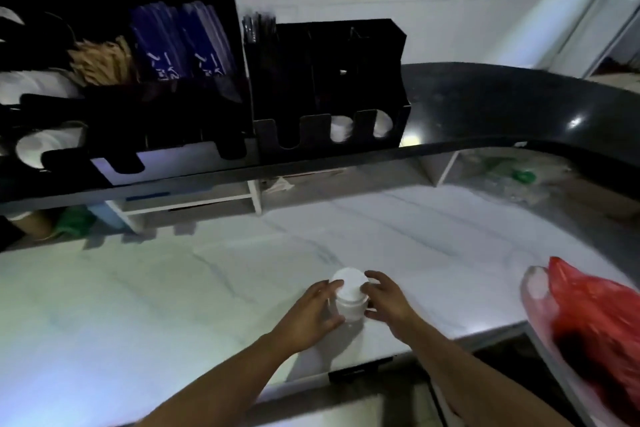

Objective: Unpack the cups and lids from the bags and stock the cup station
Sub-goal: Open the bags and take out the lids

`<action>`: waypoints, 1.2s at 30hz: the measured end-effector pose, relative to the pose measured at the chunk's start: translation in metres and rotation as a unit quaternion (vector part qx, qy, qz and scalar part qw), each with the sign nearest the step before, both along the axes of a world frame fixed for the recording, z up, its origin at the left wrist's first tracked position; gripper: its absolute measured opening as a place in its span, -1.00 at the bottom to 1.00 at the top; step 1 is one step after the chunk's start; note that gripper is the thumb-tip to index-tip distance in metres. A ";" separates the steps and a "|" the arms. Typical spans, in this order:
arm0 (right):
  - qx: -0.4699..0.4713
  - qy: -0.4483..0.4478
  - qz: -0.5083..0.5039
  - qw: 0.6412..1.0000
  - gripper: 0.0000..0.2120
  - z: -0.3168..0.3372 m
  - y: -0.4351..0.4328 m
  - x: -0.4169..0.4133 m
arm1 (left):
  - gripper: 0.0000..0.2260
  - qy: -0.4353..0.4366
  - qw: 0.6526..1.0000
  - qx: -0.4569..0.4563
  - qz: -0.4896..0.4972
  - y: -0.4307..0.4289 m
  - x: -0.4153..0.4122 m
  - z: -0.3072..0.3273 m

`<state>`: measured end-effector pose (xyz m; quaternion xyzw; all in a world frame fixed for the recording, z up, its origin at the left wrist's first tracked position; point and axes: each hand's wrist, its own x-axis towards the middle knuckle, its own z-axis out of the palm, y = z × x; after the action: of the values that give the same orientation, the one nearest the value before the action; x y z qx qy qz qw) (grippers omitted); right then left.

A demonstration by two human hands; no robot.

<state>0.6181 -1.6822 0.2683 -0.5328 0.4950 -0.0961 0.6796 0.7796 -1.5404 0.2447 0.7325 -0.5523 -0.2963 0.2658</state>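
Note:
A short stack of white lids stands on the white marble counter near its front edge. My left hand grips the stack from the left and my right hand from the right. A red plastic bag lies at the right, with a sleeve of white cups poking out of its left end. On the raised black shelf stands a black cup station; white lids show in its right front slots. A larger black organiser stands left of it.
The larger organiser holds blue packets, brown stirrers and white lids. Under the black shelf are white cubbies with green items. A counter gap opens at the bottom right.

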 end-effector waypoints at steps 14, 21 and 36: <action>-0.130 0.074 -0.003 0.989 -0.60 -0.022 -0.087 -0.100 | -0.30 -0.017 0.993 0.079 -0.090 -0.117 -0.091 -0.011; -0.225 0.122 0.052 0.965 -0.64 0.021 -0.119 -0.153 | -0.47 -0.184 0.981 0.048 -0.031 -0.148 -0.135 0.028; -0.354 0.444 -0.063 0.821 -0.65 0.060 -0.189 -0.465 | -0.72 -0.136 0.956 -0.102 -0.241 -0.305 -0.387 0.070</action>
<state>0.1532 -1.8709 0.3280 -0.6896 0.7072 -0.0605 0.1437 0.3928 -1.8449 0.3147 0.5802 -0.7705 -0.1911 0.1819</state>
